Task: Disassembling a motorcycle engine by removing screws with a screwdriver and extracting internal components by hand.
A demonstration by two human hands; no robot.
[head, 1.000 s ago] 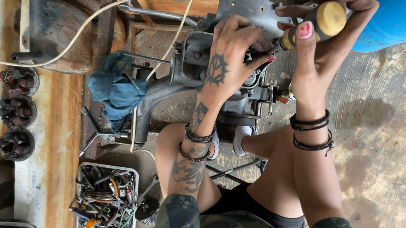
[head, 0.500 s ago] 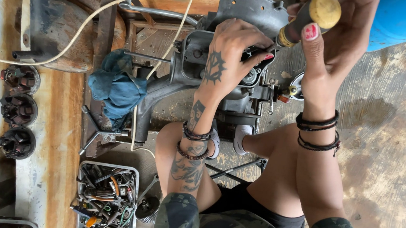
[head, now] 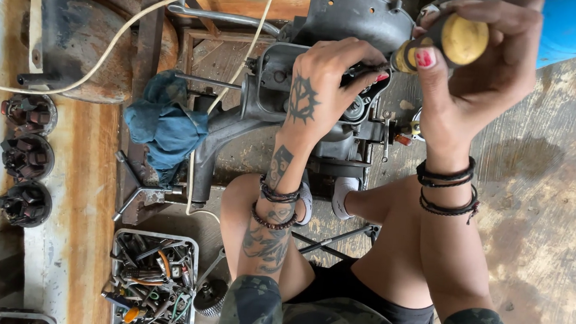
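Concrete floor (head: 560,227) lies bare right of engine (head: 338,62); left hand (head: 322,92) presses it, right hand (head: 480,68) grips screwdriver (head: 451,41).

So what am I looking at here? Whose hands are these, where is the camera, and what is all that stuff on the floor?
The camera sits on a person's head and looks straight down, so you see their own arms and bent knees. The left hand rests on a dark metal engine standing on the concrete floor. The right hand grips a screwdriver with a yellow handle, its shaft pointing toward the left hand's fingers. Left of the engine lies a crumpled blue rag. Lower left is a white tray of mixed hand tools, and three dark round parts are lined up along the left edge. A pale cable runs across the top.
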